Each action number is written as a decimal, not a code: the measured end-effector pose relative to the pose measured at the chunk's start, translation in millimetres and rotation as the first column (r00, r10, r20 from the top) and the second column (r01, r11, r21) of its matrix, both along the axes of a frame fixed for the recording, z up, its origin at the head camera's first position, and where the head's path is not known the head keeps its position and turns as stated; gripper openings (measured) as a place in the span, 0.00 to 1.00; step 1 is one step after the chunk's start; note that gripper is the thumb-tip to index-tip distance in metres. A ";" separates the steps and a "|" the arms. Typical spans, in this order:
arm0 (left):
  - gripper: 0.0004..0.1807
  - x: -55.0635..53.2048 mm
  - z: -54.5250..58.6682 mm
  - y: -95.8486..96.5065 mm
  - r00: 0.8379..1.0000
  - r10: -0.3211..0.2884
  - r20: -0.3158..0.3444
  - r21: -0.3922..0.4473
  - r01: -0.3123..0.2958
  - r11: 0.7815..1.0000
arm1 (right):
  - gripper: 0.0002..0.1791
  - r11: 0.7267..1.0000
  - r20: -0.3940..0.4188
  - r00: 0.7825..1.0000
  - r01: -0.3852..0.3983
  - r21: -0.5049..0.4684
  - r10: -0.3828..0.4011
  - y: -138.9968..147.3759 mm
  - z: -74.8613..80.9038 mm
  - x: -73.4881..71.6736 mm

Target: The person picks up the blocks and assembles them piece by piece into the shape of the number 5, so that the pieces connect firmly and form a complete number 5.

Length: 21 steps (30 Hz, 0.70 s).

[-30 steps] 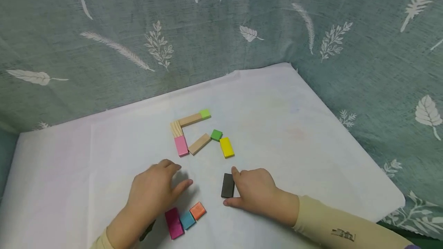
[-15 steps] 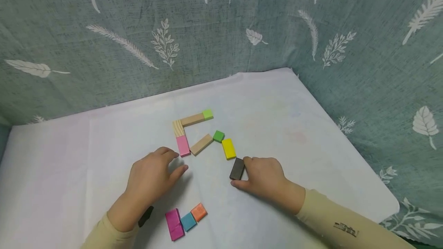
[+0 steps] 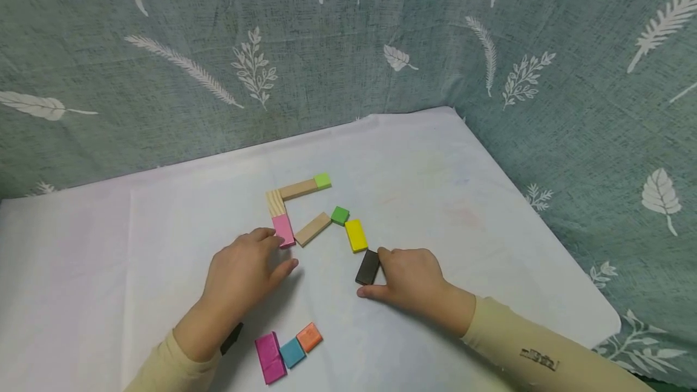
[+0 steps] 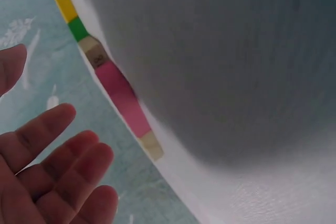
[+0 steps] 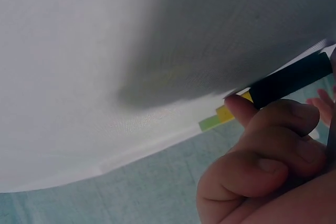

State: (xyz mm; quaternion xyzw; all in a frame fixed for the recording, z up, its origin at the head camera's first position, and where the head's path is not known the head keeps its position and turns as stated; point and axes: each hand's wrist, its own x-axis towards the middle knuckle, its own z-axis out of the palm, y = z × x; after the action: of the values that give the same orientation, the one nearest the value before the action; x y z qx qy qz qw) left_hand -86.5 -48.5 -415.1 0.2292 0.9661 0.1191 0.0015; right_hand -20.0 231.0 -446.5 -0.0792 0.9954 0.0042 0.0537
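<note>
A black block (image 3: 368, 267) lies on the white cloth, its far end at the near end of a yellow block (image 3: 356, 236). My right hand (image 3: 414, 274) pinches it between index finger and thumb; in the right wrist view the other fingers are curled. My left hand (image 3: 239, 271) hovers with relaxed, spread fingers, its fingertips overlapping the pink block (image 3: 283, 228) in the head view. The left wrist view shows these fingers apart from the blocks. From the pink block, a plain wooden block (image 3: 313, 229) and a green cube (image 3: 340, 216) lead to the yellow one.
Behind the pink block a striped block (image 3: 275, 203), a wooden block (image 3: 299, 190) and a light green cube (image 3: 323, 181) continue the line. Nearer me lie a magenta block (image 3: 270, 357), a blue cube (image 3: 292, 352) and an orange cube (image 3: 310, 337). A leaf-patterned curtain (image 3: 327, 71) borders the table.
My right hand has moved the black block away from me, up to the yellow block, and turned it slightly. My left hand has shifted a little forward toward the pink block.
</note>
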 end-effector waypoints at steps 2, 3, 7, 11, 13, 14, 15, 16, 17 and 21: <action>0.28 5.6 1.5 0.3 1.000 0.004 0.018 -0.014 -0.003 1.000 | 0.40 1.000 0.007 1.000 -0.006 0.005 0.006 -1.2 -0.1 -0.4; 0.28 8.7 2.2 0.8 1.000 0.002 0.025 -0.023 -0.001 1.000 | 0.42 1.000 0.009 1.000 -0.007 0.010 0.007 -1.4 -0.5 -0.7; 0.29 24.1 3.5 4.5 0.998 -0.048 0.042 -0.053 0.050 0.997 | 0.55 1.000 0.043 0.999 0.022 0.016 -0.023 1.6 2.3 -0.1; 0.31 42.5 3.8 1.4 0.991 -0.126 0.044 -0.050 0.128 0.991 | 0.56 1.000 0.007 1.000 -0.011 0.003 0.011 13.7 7.8 2.6; 0.35 52.3 2.9 -6.3 0.987 -0.151 0.053 -0.045 0.153 0.987 | 0.53 0.995 -0.063 0.993 -0.101 0.002 0.101 23.4 11.1 1.6; 0.37 57.6 2.1 -11.8 0.986 -0.153 0.061 -0.043 0.156 0.987 | 0.52 0.988 -0.085 0.985 -0.151 0.007 0.151 27.8 12.8 -0.2; 0.41 62.7 -0.3 -18.5 0.986 -0.151 0.069 -0.040 0.154 0.987 | 0.51 0.981 -0.096 0.976 -0.196 0.014 0.196 31.2 14.5 -3.0; 0.45 67.9 -2.7 -25.6 0.987 -0.139 0.086 -0.041 0.143 0.989 | 0.51 0.971 -0.096 0.967 -0.237 0.021 0.238 33.9 15.2 -7.5; 0.49 73.3 -5.2 -33.1 0.987 -0.121 0.107 -0.046 0.126 0.991 | 0.51 0.961 -0.094 0.956 -0.276 0.024 0.277 35.7 15.3 -12.6; 0.61 92.8 -13.3 -54.5 0.983 0.001 0.182 -0.092 0.016 0.996 | 0.49 0.943 0.002 0.943 -0.331 -0.001 0.331 33.2 10.9 -33.1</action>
State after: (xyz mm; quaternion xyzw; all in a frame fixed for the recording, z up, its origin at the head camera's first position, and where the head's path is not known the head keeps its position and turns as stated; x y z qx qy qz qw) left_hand 6.3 -103.0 -428.3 0.2205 0.9656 0.0945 0.1007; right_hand -53.2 264.2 -435.6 -0.2454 0.9679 0.0129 0.0533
